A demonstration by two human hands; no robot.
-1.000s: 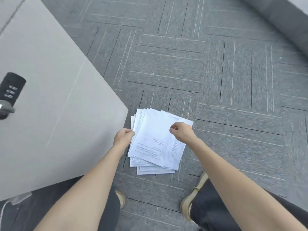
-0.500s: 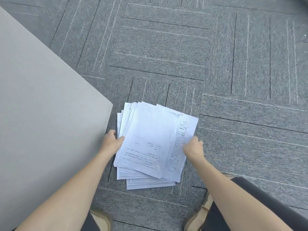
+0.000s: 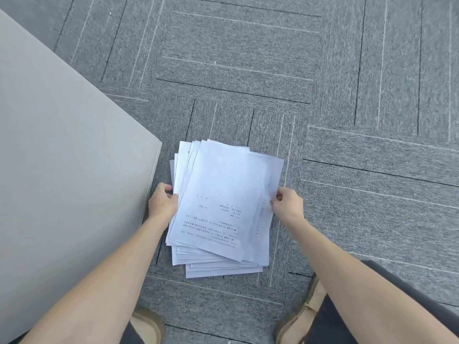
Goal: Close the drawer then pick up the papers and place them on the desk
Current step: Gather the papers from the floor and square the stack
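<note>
1. The papers (image 3: pixel 221 207) are lying in a loose, fanned pile on the gray carpet (image 3: pixel 248 70), between the person's 2 hands.
2. The left hand (image 3: pixel 162 203) is closing around the pile's left edge, fingers curling over the top sheets at about mid-height of the pile.
3. The right hand (image 3: pixel 288 202) is pinching the right edge of the upper sheets between thumb and fingertips, directly across from the left grip.
4. Sheet corners are sticking out unevenly beyond both grips: several are fanning out past the far end, and lower sheets are poking out toward the person at the near end.
5. The top sheet is showing blurred lines of print between the 2 grips; the words are too blurred to read.
6. Just outside the left grip, a pale gray cabinet panel (image 3: pixel 62 170) is standing close, its corner edge nearly touching the left knuckles, so room there is looking tight.
7. Outside the right grip and past the far end of the pile, the carpet is lying open.
8. Below the grips, 2 tan shoes (image 3: pixel 301 319) are flanking the pile's near end.
</note>
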